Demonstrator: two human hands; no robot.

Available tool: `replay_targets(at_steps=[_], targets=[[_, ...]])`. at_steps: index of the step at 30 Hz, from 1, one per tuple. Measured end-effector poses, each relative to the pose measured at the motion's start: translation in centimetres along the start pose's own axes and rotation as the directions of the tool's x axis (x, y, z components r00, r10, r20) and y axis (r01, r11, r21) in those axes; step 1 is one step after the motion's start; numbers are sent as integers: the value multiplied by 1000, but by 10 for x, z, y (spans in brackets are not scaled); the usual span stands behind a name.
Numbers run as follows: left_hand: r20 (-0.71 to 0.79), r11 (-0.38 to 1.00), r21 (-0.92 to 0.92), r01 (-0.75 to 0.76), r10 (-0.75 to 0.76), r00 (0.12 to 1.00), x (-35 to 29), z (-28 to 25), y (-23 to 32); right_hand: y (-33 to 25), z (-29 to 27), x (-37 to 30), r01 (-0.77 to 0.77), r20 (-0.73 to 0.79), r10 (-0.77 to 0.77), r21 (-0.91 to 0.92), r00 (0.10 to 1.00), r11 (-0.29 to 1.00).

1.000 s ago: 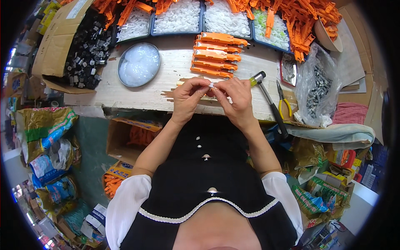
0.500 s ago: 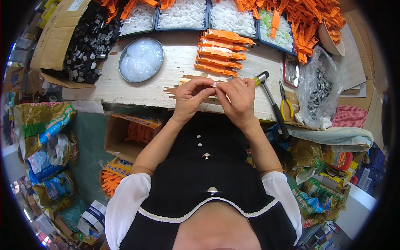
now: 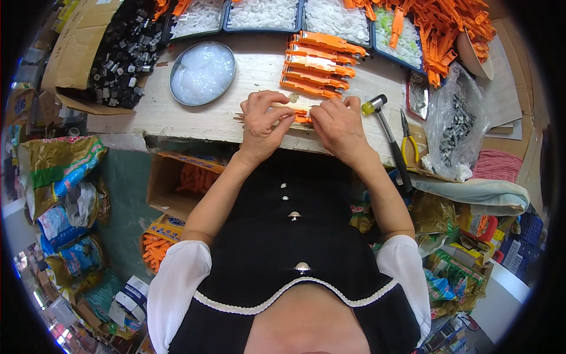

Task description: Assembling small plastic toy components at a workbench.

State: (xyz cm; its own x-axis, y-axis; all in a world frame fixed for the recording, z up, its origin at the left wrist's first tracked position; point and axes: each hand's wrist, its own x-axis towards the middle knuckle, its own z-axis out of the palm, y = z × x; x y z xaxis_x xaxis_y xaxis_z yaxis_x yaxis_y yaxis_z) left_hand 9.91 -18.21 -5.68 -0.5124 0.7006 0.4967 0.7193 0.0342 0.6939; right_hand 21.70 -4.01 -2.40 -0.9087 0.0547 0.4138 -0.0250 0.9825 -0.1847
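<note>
Near the table's front edge, my two hands come together over an orange plastic part (image 3: 302, 115), most of which my fingers hide. My left hand (image 3: 264, 122) is closed, thumb and fingers about the part's left end. My right hand (image 3: 341, 128) is closed as well, its fingertips pressed at the right end; whether a smaller piece sits under them cannot be seen. Just beyond my hands lies a stack of orange plastic tool bodies (image 3: 320, 64) with metal bits, side by side.
A round dish of whitish grease (image 3: 202, 74) stands to the left, beside a carton of black and metal parts (image 3: 121, 65). Trays of small white pieces (image 3: 262, 14) line the back. Right of my hands lie a hammer (image 3: 390, 137), pliers (image 3: 408, 141) and a plastic bag of metal parts (image 3: 457, 127).
A small white piece showed between my fingertips before; now the orange part shows there. My hands have moved slightly apart, and the view has shifted a little.
</note>
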Motion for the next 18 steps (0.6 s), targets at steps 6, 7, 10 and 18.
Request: replay_targets(at_steps=[6, 7, 10, 18], targets=[[-8, 995, 101, -20, 20, 1000, -3, 0, -3, -2, 5, 12, 110, 129, -104, -40, 986, 993], [-8, 995, 101, -18, 19, 1000, -3, 1, -5, -2, 7, 14, 137, 142, -129, -48, 981, 989], [-5, 995, 95, -21, 22, 1000, -5, 3, -8, -2, 11, 18, 153, 174, -144, -43, 974, 987], [-11, 999, 31, -27, 28, 1000, -7, 7, -12, -4, 9, 30, 183, 266, -164, -47, 950, 982]])
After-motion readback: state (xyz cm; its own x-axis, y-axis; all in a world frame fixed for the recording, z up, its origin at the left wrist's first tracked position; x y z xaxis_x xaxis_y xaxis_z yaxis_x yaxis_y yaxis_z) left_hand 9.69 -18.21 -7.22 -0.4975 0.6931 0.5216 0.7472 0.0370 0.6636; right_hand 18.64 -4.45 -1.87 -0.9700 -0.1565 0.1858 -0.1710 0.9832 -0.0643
